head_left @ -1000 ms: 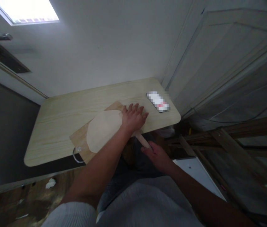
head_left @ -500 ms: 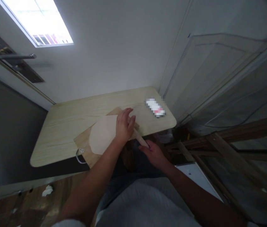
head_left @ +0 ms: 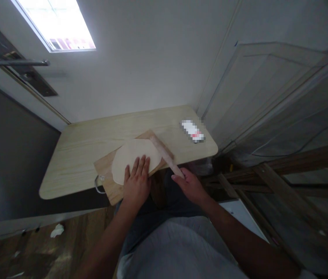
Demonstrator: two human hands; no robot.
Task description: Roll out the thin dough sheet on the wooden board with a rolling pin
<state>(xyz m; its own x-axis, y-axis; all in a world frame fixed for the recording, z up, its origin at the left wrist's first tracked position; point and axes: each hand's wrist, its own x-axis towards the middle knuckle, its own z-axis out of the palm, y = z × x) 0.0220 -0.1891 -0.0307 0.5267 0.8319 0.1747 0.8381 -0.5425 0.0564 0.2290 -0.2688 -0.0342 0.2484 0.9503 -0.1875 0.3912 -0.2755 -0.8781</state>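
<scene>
A pale, flat sheet of dough (head_left: 129, 153) lies on a wooden cutting board (head_left: 105, 161), which has a metal handle (head_left: 98, 185) at its left corner. My left hand (head_left: 137, 180) rests flat on the dough's near edge, fingers stretched out and slightly apart. Wrapped round the near end of a wooden rolling pin (head_left: 165, 155) is my right hand (head_left: 191, 187). The pin slants over the board's right side, along the dough's right edge. My left hand covers part of the dough.
The board sits on a light wooden table (head_left: 73, 155) with rounded corners, against a white door (head_left: 140, 69). A blurred-out phone-like object (head_left: 192, 131) lies at the table's right end. Wooden beams (head_left: 271, 186) stand to the right, and crumpled white paper (head_left: 57, 231) is on the floor.
My left hand has left the rolling pin and come down and left onto the dough. My right hand still grips the pin's near end. The view has shifted slightly.
</scene>
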